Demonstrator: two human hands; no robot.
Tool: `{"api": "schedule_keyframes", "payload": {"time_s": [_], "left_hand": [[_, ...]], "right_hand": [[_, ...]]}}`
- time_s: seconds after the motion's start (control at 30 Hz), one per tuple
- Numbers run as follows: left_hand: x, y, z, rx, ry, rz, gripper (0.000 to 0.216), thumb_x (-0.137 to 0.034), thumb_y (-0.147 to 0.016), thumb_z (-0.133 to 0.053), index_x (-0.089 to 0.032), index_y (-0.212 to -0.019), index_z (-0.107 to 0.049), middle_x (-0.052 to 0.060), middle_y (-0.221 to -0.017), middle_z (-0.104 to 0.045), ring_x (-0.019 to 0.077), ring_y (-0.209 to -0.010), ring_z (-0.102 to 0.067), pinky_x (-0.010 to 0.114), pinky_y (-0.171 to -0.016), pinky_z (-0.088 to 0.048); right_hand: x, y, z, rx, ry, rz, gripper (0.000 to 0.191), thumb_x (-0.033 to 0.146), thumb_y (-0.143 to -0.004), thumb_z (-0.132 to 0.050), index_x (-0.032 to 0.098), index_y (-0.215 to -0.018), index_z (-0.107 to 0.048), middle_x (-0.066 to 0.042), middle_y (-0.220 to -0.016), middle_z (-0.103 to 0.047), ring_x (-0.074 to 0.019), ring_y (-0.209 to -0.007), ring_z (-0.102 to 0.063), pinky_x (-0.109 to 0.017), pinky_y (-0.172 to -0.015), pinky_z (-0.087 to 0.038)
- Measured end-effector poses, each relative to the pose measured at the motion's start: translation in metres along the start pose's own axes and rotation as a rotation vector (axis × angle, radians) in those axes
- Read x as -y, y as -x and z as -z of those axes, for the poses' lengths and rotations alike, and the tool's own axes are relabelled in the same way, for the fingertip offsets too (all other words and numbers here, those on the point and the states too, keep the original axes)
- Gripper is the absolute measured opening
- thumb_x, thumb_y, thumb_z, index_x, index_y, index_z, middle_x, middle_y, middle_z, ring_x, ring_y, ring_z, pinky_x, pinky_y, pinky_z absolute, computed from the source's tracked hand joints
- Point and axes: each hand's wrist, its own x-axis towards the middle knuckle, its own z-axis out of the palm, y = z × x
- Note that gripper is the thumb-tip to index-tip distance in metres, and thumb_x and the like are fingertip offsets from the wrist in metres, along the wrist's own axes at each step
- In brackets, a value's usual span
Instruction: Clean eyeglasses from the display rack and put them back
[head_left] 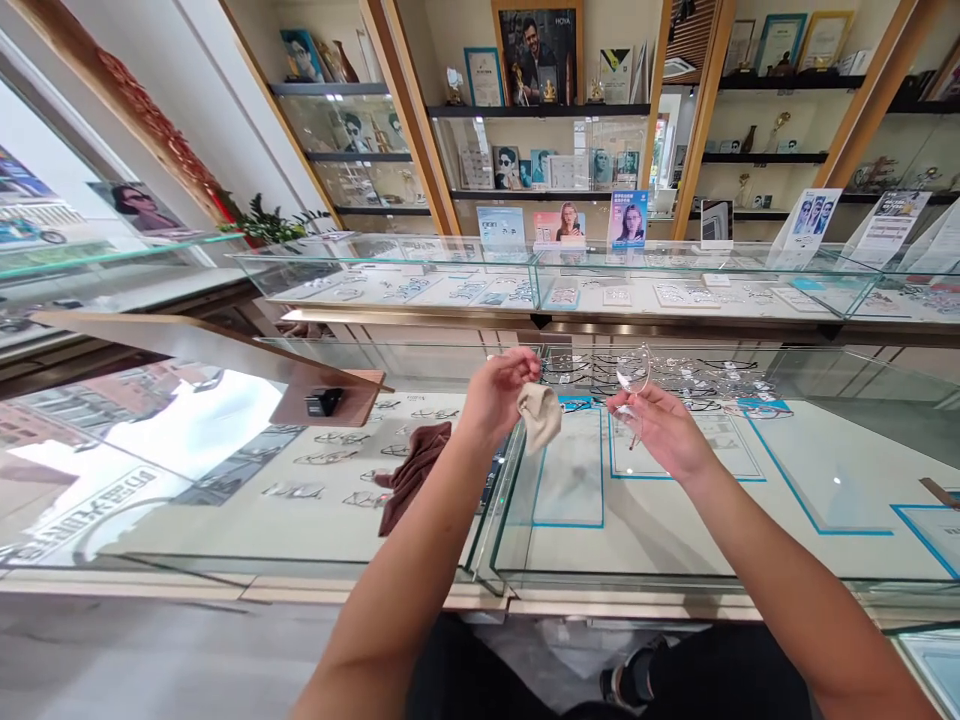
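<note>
Two things are in our hands, above the long glass display surface (660,545). We take as landmark the dark brown, crumpled fabric cloth (420,468), which lies on this surface. To the right of it, our left hand (499,388) has its grip closed on a soft, light beige cloth (541,420), which hangs loosely. Farther to the right of the brown landmark, our right hand (666,428) holds up a pair of thin-rimmed, clear-lensed eyeglasses (643,372); its grip is clamped on them, but the exact part is too small to tell. The beige cloth and the eyeglasses are apart, so we judge that the step in hand is wiping, between strokes. The next move calls for bringing this cloth onto a lens, with the right grip light but steady.
</note>
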Motion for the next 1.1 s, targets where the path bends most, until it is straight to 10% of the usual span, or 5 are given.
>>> {"api": "schedule_keyframes", "payload": {"time_s": [0.2,0.6,1.1], "left_hand": [[0.019,0.019,-0.021,0.097,0.214,0.224,0.021,-0.024,-0.062,-0.072,-0.017,-0.08,-0.064,0.003,-0.077,-0.058,0.0124,-0.068,-0.058,0.023,-0.061,-0.05],[0.022,0.02,-0.022,0.088,-0.012,0.203,0.029,-0.04,-0.066,-0.072,-0.022,-0.085,-0.059,0.006,-0.09,-0.062,0.0209,-0.088,-0.064,0.037,-0.085,-0.054],[0.035,0.024,-0.012,0.793,-0.492,0.526,0.042,-0.047,-0.07,-0.094,-0.015,-0.089,-0.075,0.001,-0.072,-0.067,0.0108,-0.064,-0.059,0.022,-0.059,-0.047]], "right_hand": [[0.0,0.008,-0.008,0.225,0.083,-0.028,0.033,0.054,-0.072,-0.094,0.026,-0.082,-0.079,-0.003,-0.089,-0.08,-0.0263,-0.106,-0.075,-0.05,-0.111,-0.049],[0.0,0.013,-0.011,0.302,0.106,-0.106,0.036,0.051,-0.072,-0.095,0.022,-0.079,-0.076,-0.004,-0.086,-0.077,-0.0206,-0.085,-0.074,-0.039,-0.086,-0.057],[0.023,0.01,0.002,0.326,0.119,-0.107,0.038,0.053,-0.07,-0.094,0.023,-0.071,-0.072,-0.003,-0.077,-0.071,-0.0186,-0.077,-0.067,-0.034,-0.078,-0.053]]}}
